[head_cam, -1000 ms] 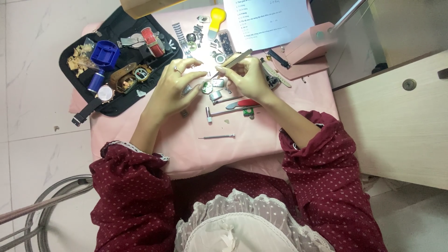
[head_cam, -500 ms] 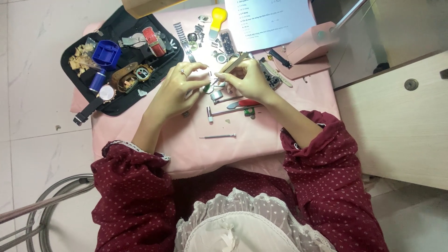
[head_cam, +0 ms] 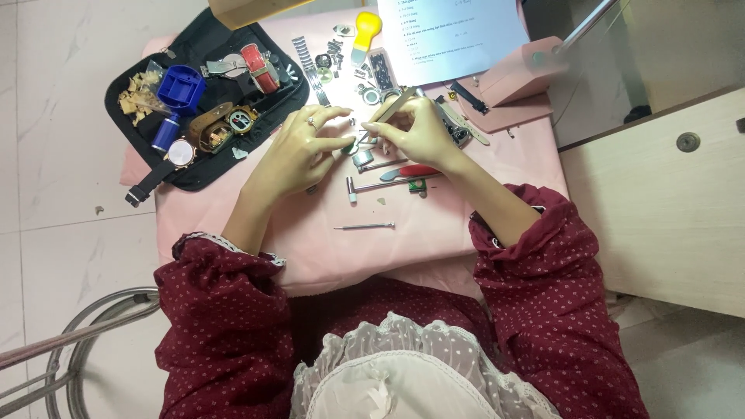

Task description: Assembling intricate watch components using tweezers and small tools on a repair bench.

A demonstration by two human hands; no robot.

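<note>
- A small dark watch part (head_cam: 351, 147) sat pinched between the fingers (head_cam: 334, 144) of the left hand (head_cam: 299, 155), held just above the pink tabletop (head_cam: 310, 240).
- The right hand (head_cam: 415, 133) had its fingers closed on a slim metal tool (head_cam: 392, 107), the tip angled down to the part; whether it touched could not be told.
- The step in hand looked like fine work on the held part; the next move would seem to call for a steady tip and a firm left pinch.
- Near the hands lay a small hammer (head_cam: 380, 185), a red-handled tool (head_cam: 410, 171) and a thin pin (head_cam: 365, 226).
- Well left, a black tray (head_cam: 182, 177) carried a blue case holder (head_cam: 180, 87) and a wristwatch (head_cam: 180, 154).
</note>
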